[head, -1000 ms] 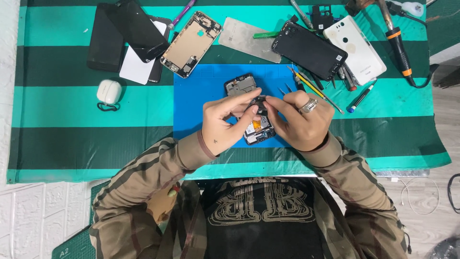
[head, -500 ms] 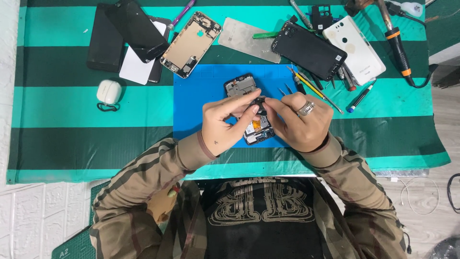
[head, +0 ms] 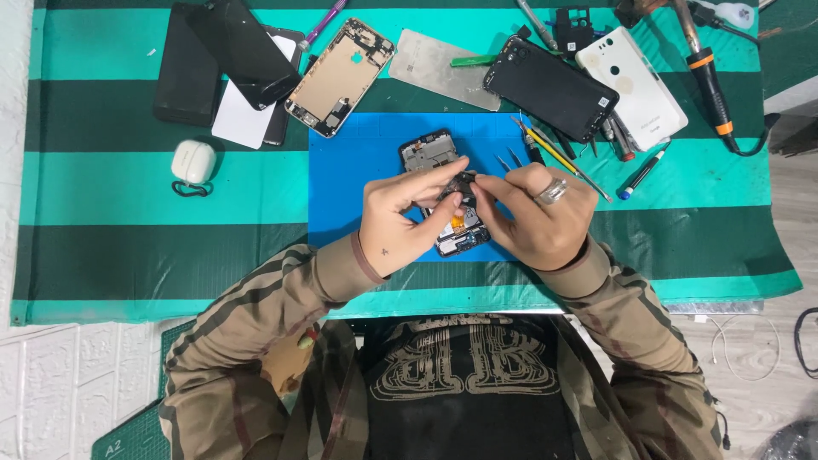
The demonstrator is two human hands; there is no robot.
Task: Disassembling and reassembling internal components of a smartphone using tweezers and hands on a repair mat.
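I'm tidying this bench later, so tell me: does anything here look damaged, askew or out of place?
Mostly orderly clutter. The opened phone under the left hand and right hand has its insides bared. The gold phone frame lies stripped and slanted. Black phones overlap in an untidy pile at the top left.

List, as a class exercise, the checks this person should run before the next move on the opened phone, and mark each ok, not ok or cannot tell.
1. Opened phone lies on the blue mat: ok.
2. Left hand steadies the phone: ok.
3. Right hand has its grip on a small dark part over the phone: ok, though what the part is, cannot tell.
4. Tweezers lie close by on the mat: ok.
5. Loose screws accounted for: cannot tell, too small to see.
6. Soldering iron is kept away from the hands, at the cloth's far right: ok.
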